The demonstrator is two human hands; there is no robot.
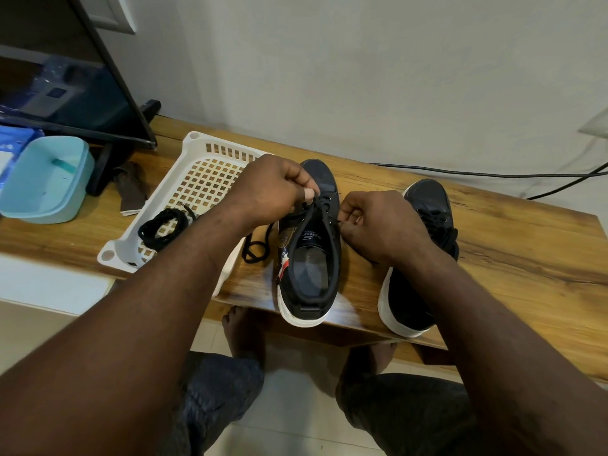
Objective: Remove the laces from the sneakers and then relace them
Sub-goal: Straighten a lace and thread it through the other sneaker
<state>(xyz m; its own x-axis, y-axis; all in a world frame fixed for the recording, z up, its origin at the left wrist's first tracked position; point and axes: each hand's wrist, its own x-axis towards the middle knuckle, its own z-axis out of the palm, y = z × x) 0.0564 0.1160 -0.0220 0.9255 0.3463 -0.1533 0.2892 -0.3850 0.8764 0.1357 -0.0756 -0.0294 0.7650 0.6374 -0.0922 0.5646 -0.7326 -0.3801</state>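
Note:
Two black sneakers with white soles stand on the wooden bench (493,245), toes pointing away. Over the left sneaker (311,258) my left hand (273,189) pinches a black lace (256,248) near the front eyelets; the lace's loose end trails onto the bench at the shoe's left side. My right hand (371,222) pinches a lace end at that shoe's right eyelet row. The right sneaker (427,225) stands beside it with laces showing on its tongue, partly hidden by my right forearm. A coiled black lace (163,228) lies in the white basket (197,143).
A turquoise plastic tub (46,179) sits at the bench's left end, beside a dark screen on a stand (82,103). A brown folded item (131,189) lies near the basket. Black cables (493,175) run along the wall at the back right. My knees and bare feet are below the bench.

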